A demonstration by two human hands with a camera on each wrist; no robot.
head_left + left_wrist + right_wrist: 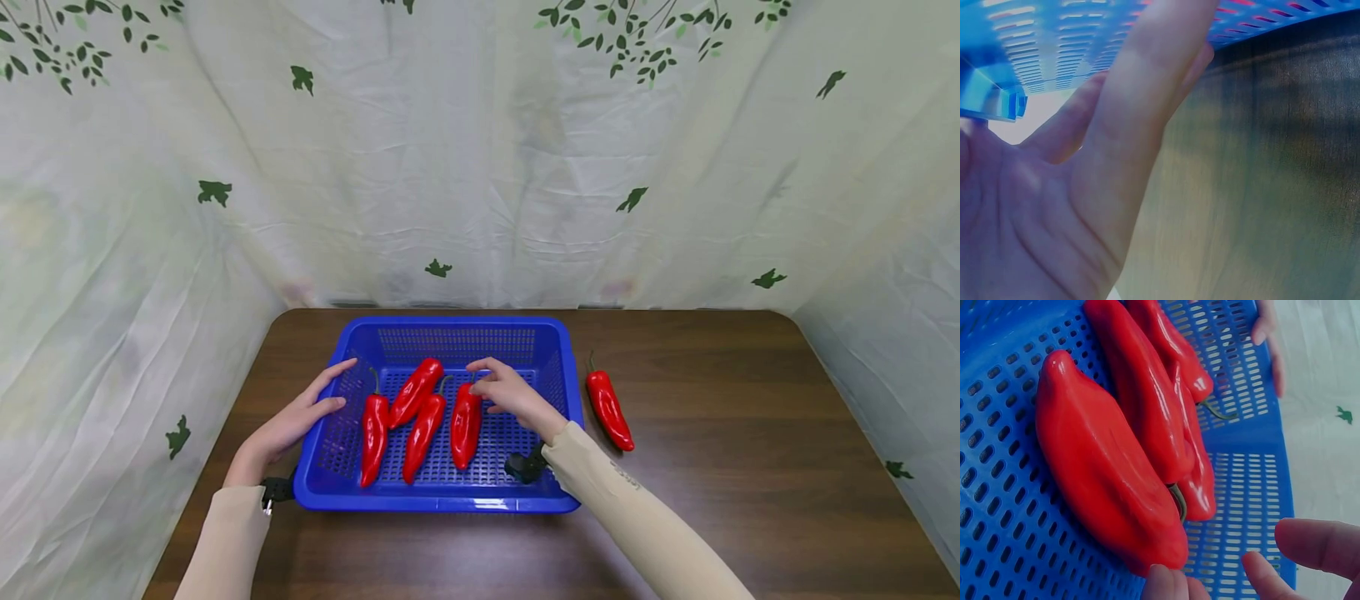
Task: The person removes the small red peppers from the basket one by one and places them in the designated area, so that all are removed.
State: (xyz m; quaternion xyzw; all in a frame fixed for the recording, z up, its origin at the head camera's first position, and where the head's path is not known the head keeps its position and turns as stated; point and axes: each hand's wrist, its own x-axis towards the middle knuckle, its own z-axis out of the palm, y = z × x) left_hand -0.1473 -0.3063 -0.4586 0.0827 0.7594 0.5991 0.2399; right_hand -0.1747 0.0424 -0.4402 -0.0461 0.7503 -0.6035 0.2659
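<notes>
Fingers (1316, 544) of the right hand (517, 396) are standing wide apart, two of them reaching past the stem end of a red pepper (466, 429) while other fingertips are touching that end; none is plainly curling round it, and how firmly they are pressing is hard to tell. The pepper is lying inside the blue basket (450, 503), right of the basket's middle, its body stretching from the fingertips toward the near edge. Its long axis is running almost straight between the far and near edges, with the narrow tip pointing at the near one. The right hand is by far the nearer; the left hand (288, 425) is resting at the basket's left edge, its fingers straight over the rim. Three more peppers are lying together toward the left edge, and a lone pepper (610, 410) is lying on the table (750, 467), just outside the basket's right edge. The fingers are hiding most of the nearest pepper's stem, while the right sleeve (630, 508) and a black wrist device (527, 465) are covering part of the near right corner. In the left wrist view, the palm is filling much of the frame, and peppers are showing only as red through the slots.
</notes>
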